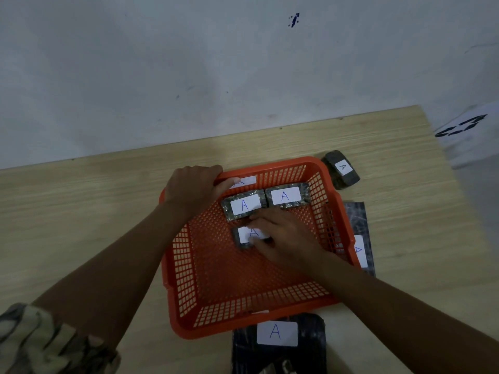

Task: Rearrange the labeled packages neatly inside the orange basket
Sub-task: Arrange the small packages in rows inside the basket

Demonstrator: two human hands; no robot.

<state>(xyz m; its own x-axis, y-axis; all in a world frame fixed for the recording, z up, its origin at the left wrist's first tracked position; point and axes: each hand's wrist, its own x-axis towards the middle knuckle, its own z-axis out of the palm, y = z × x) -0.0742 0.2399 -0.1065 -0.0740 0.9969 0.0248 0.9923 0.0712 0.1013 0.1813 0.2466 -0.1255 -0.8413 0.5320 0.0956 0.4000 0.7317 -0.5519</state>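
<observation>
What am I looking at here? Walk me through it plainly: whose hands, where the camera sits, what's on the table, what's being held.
There is no machine: a person works with bare hands, and one camera worn on their head looks down at them.

On the wooden table stands an orange mesh basket. Inside it, two dark wrapped packages with white "A" labels lie side by side near the far wall: one on the left and one on the right. A third, smaller package lies just nearer.

The left hand grips the basket's far left rim. The right hand reaches into the basket, its fingers on the third package's label; whether it grips or only pushes it is unclear.

Outside the basket lie more "A" packages: one past the far right corner, one along the right side, and one at the near edge.
</observation>
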